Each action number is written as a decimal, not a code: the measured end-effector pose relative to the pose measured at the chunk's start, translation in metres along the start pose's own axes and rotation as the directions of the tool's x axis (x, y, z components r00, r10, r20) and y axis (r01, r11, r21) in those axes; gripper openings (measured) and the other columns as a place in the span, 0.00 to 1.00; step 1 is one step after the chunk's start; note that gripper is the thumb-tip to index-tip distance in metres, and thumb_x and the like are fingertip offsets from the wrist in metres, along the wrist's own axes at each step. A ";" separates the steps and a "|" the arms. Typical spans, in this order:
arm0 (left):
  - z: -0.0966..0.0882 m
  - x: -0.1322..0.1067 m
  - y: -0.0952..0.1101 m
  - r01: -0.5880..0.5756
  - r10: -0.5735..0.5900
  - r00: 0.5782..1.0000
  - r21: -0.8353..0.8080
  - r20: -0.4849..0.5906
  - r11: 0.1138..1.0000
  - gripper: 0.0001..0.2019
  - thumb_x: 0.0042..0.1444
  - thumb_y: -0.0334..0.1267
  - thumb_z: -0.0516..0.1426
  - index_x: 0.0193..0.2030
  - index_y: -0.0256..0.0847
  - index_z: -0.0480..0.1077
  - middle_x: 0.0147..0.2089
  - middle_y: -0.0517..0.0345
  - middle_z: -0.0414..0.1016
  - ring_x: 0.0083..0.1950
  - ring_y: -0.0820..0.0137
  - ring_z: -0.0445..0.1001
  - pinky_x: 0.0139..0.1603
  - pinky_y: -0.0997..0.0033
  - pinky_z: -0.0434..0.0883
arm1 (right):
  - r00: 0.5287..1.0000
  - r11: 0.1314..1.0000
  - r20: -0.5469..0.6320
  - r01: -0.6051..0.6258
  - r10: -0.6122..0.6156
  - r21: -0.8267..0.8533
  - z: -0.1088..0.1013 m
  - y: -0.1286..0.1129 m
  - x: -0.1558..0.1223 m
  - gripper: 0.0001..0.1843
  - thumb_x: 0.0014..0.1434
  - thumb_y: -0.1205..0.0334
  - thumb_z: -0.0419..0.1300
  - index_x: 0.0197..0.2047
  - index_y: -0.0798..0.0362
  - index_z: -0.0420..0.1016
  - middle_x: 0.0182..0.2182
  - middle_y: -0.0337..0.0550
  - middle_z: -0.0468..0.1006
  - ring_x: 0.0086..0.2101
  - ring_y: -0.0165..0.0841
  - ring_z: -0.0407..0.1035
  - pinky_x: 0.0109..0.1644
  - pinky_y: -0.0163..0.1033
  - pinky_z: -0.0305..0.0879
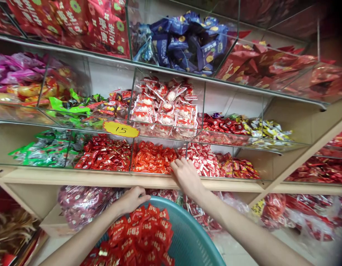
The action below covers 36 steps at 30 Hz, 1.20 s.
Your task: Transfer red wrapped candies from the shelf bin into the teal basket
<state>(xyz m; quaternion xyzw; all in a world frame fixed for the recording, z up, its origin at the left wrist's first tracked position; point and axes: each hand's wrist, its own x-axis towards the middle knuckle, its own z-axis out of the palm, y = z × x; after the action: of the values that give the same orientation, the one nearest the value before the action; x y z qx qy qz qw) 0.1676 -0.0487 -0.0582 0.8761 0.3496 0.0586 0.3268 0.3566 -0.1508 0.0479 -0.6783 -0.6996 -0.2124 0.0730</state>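
Note:
My left hand [134, 199] is closed over the far rim of a teal plastic basket [197, 232]. Many red wrapped candies [143, 236] fill the left part of that basket. Higher up, my right hand [186, 176] is at the front edge of the lowest shelf, its fingers curled and pressed together. It is nearest to a bin of orange-red wrapped candies [152, 158], beside the divider to the pink-and-white wrapped candies [202, 159]. Whatever those fingers may hold is hidden.
Clear dividers and glass fronts split the shelves. A yellow price tag [121, 129] reading 15 hangs above the lowest bins. White-and-red packets [166, 107] and blue packets [184, 44] lie higher. Under the wooden shelf edge [76, 179] are bulky plastic bags [82, 205].

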 end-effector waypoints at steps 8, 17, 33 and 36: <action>0.000 0.000 0.001 0.025 -0.025 1.000 0.021 -0.007 0.999 0.21 0.52 0.54 0.47 0.26 0.37 0.66 0.25 0.61 0.65 0.29 0.72 0.62 0.29 0.75 0.55 | 0.992 0.974 0.117 -0.020 0.048 -0.227 0.018 0.019 0.040 0.11 0.58 0.72 0.50 0.35 0.58 0.74 0.35 0.54 0.73 0.41 0.41 0.60 0.42 0.45 0.47; -0.002 -0.001 0.003 0.000 0.000 1.000 0.007 0.005 1.000 0.21 0.52 0.54 0.47 0.26 0.37 0.66 0.25 0.62 0.64 0.28 0.72 0.62 0.28 0.75 0.55 | 0.995 0.980 0.096 -0.011 0.031 -0.201 0.025 0.022 0.040 0.12 0.59 0.70 0.50 0.36 0.60 0.75 0.35 0.54 0.73 0.41 0.41 0.59 0.42 0.45 0.46; -0.008 -0.001 0.002 -0.009 0.034 0.997 -0.332 0.069 0.943 0.19 0.49 0.50 0.52 0.36 0.34 0.71 0.33 0.57 0.72 0.34 0.70 0.66 0.34 0.75 0.60 | 0.964 0.830 -0.079 -0.175 0.254 0.530 0.004 0.004 0.002 0.09 0.59 0.61 0.52 0.30 0.54 0.71 0.30 0.43 0.71 0.34 0.34 0.61 0.38 0.39 0.52; -0.014 -0.005 0.007 0.015 0.041 0.993 -0.458 0.112 0.889 0.18 0.49 0.45 0.54 0.42 0.35 0.70 0.37 0.56 0.73 0.38 0.69 0.67 0.38 0.74 0.62 | 0.946 0.314 0.155 -0.244 0.283 0.917 0.017 -0.015 -0.016 0.14 0.56 0.52 0.55 0.28 0.54 0.69 0.24 0.37 0.69 0.26 0.29 0.59 0.31 0.34 0.54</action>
<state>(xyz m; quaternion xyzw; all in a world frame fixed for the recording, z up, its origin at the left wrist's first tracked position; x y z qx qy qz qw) 0.1637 -0.0485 -0.0421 0.7786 0.3001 0.0893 0.5438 0.3460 -0.1586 0.0233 -0.6187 -0.5748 0.2214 0.4876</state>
